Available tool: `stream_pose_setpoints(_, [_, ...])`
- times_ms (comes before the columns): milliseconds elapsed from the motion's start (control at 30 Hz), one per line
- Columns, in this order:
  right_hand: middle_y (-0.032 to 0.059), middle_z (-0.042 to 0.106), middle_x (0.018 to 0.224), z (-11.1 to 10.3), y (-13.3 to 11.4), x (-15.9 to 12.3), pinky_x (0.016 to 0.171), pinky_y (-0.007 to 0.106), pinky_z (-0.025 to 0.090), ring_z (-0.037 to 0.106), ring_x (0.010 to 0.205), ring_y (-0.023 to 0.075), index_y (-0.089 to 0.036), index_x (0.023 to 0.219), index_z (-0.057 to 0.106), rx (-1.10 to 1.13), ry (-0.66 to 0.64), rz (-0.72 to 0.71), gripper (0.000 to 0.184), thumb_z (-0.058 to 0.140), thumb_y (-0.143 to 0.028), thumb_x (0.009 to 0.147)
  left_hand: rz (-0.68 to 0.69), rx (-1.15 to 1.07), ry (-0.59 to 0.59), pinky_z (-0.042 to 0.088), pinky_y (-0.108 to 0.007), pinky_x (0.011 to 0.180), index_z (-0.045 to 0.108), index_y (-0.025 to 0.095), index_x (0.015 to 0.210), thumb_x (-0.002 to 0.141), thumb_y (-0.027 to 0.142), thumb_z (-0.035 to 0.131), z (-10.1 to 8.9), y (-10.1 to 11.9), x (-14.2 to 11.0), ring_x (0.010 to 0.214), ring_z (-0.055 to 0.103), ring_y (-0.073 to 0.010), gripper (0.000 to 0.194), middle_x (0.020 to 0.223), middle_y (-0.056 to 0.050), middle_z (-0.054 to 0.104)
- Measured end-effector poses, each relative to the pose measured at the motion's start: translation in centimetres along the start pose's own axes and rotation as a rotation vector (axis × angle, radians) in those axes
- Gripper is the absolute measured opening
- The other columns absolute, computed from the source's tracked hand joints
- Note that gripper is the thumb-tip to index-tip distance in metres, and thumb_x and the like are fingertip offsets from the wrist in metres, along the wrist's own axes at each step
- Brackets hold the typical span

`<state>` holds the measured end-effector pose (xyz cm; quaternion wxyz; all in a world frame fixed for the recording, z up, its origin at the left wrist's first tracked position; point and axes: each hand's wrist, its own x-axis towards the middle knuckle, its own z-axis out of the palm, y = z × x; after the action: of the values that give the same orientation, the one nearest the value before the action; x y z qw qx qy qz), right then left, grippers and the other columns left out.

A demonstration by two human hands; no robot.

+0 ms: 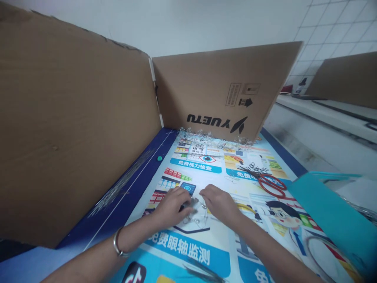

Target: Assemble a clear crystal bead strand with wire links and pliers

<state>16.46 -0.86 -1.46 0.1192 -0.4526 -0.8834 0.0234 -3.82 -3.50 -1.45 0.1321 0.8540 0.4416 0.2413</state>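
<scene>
Near the middle of the printed sheet, a small piece of thin wire with clear, shiny bits (198, 221) lies between my hands. My left hand (173, 206), with a silver bangle on its wrist, curls its thumb and fingers at the left side of this piece; a dark gap shows inside the curl. On the other side my right hand (219, 202) is closed in a pinch at the piece's upper right. Exactly what sits between either hand's fingertips is too small and blurred to tell.
Cardboard panels (229, 90) stand at the left and back. Similar clear wire pieces (200, 133) line the back panel's foot. Red-handled scissors (272, 185) lie right, beside a teal box (332, 208). Straight wires (120, 184) lie left; more wires (203, 271) lie in front.
</scene>
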Motion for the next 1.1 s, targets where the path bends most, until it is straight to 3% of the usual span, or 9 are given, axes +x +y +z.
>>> stream_pose_setpoints(100, [0.0039,0.060,0.094,-1.0,-0.3,-0.1,0.077,0.022,0.042,0.055,0.089,0.0142,-0.022,0.101,0.061,0.013,-0.031,-0.071,0.026,0.039,-0.014,0.089,-0.014,-0.074,0.036,0.038,-0.031,0.077,0.054,0.019,0.079,0.080,0.018,0.055,-0.2,-0.2,0.2,0.085,0.051,-0.0186,0.001,0.085,-0.002,0.059])
stream_pose_setpoints(267, [0.0019,0.058,0.085,-2.1,-1.2,-0.4,0.065,0.023,0.042,0.055,0.079,0.0152,-0.024,0.089,0.062,-0.023,-0.126,-0.203,0.019,0.046,-0.013,0.084,-0.071,-0.193,0.102,0.040,-0.030,0.076,0.054,0.019,0.078,0.080,0.010,0.048,-0.4,-0.7,0.5,0.084,0.052,-0.0172,0.012,0.082,-0.002,0.059])
stream_pose_setpoints(533, [0.0079,0.058,0.082,-2.6,-2.9,-0.3,0.053,0.026,0.040,0.055,0.069,0.0189,-0.014,0.082,0.058,-0.232,-0.194,-0.334,0.018,0.048,0.000,0.078,0.005,-0.126,0.018,0.040,-0.031,0.078,0.058,0.020,0.078,0.068,0.001,0.048,0.0,-1.9,0.5,0.084,0.053,-0.0172,0.024,0.083,-0.001,0.061])
stream_pose_setpoints(733, [0.0090,0.062,0.068,-2.4,-4.8,1.3,0.044,0.027,0.037,0.057,0.060,0.0209,-0.013,0.069,0.062,-0.318,-0.266,-0.455,0.022,0.050,0.005,0.071,0.035,-0.078,0.015,0.040,-0.032,0.078,0.057,0.019,0.084,0.066,0.000,0.047,0.0,-1.8,0.3,0.087,0.052,-0.0193,0.028,0.087,-0.003,0.060])
stream_pose_setpoints(867, [0.0078,0.062,0.067,-2.0,-4.5,2.1,0.045,0.027,0.037,0.059,0.060,0.0207,-0.014,0.068,0.061,-0.331,-0.263,-0.482,0.021,0.050,0.004,0.073,0.090,-0.045,-0.004,0.040,-0.031,0.079,0.055,0.018,0.084,0.064,-0.001,0.045,-0.1,-1.8,0.3,0.090,0.051,-0.0197,0.030,0.092,-0.005,0.059])
stream_pose_setpoints(1100, [0.0051,0.059,0.081,-1.5,-2.1,1.1,0.051,0.028,0.040,0.058,0.064,0.0193,-0.018,0.089,0.056,-0.309,-0.155,-0.452,0.027,0.042,0.002,0.077,0.185,0.024,-0.087,0.041,-0.027,0.077,0.056,0.019,0.071,0.068,0.001,0.044,-0.1,-2.1,0.3,0.082,0.053,-0.0166,0.022,0.080,-0.002,0.058])
